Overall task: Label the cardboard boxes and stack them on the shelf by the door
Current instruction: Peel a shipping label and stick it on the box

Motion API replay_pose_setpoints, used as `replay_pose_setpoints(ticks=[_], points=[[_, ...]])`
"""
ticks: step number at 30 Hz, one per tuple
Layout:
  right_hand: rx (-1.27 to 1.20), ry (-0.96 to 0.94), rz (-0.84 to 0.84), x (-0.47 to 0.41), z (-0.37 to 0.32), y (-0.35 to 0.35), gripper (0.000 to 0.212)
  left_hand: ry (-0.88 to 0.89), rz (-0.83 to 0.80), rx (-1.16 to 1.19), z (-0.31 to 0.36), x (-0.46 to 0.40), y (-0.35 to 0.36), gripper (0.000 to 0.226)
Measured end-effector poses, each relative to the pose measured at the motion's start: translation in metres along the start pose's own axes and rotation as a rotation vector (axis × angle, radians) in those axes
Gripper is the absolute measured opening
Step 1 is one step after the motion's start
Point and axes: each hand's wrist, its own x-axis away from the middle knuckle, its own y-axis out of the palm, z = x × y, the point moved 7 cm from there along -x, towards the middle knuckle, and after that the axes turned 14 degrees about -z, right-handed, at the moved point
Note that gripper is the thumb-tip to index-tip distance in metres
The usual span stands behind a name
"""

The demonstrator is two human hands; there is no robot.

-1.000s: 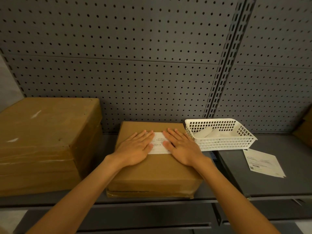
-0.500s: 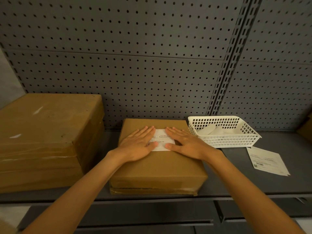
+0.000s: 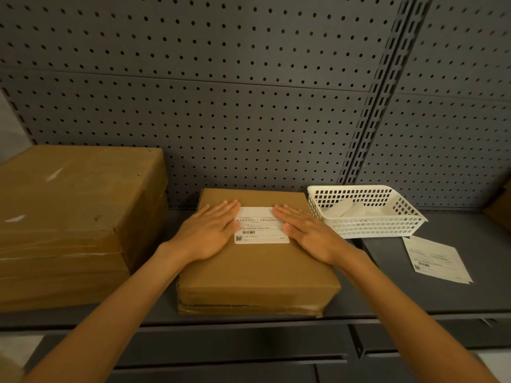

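A flat cardboard box (image 3: 257, 261) is set on the grey shelf (image 3: 387, 288), approx. centre of view, its back edge near the perforated panel (image 3: 221, 120). A white label (image 3: 261, 225) w/ printed text, barcode and QR code is laid on the box top, toward the back. The left hand (image 3: 206, 233) is laid flat on the box, fingers straight and held together, fingertips overlapping the label's left edge. The right hand (image 3: 309, 234) is likewise laid flat, fingers straight and together, thumb and fingertips resting on the label's right edge. Nothing is gripped or pinched by either hand. A larger cardboard box (image 3: 74, 225) is positioned on the same shelf at left, apart from the flat box and taller than it. A white plastic basket (image 3: 367, 228) is placed just to the right of the flat box; pale items are seen inside but cannot be identified. Loose printed sheets (image 3: 435, 258) are laid flat on the shelf in front of and to the right of the basket. A brown box corner (image 3: 502, 208) is visible at the far right edge.
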Motion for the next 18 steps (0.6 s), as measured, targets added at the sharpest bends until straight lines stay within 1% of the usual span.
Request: replay_pose_setpoints(ticks=[2,7,10,12,15,17,18], points=[[0.073,0.021,0.006,-0.001,-0.002,0.0,0.047,-0.04,0.027,0.019,-0.005,0.0,0.002,0.052],[0.259,0.095,0.056,-0.011,-0.026,-0.004,0.052,-0.047,0.022,0.016,-0.002,-0.002,0.003,0.052],[0.296,0.085,0.007,-0.028,-0.047,0.007,0.056,-0.045,0.028,0.029,-0.002,-0.001,0.002,0.052],[0.282,0.114,-0.042,-0.031,-0.039,0.011,0.06,-0.046,0.021,0.031,-0.003,-0.001,0.002,0.052],[0.185,0.166,-0.045,-0.016,-0.008,0.005,0.068,-0.056,0.017,0.024,-0.004,0.0,0.001,0.055],[0.123,0.174,-0.04,-0.003,0.004,0.004,0.074,-0.055,0.001,0.013,-0.002,0.0,0.001,0.065],[0.106,0.169,-0.042,0.001,0.005,0.005,0.077,-0.05,-0.018,0.011,-0.002,0.0,0.002,0.075]])
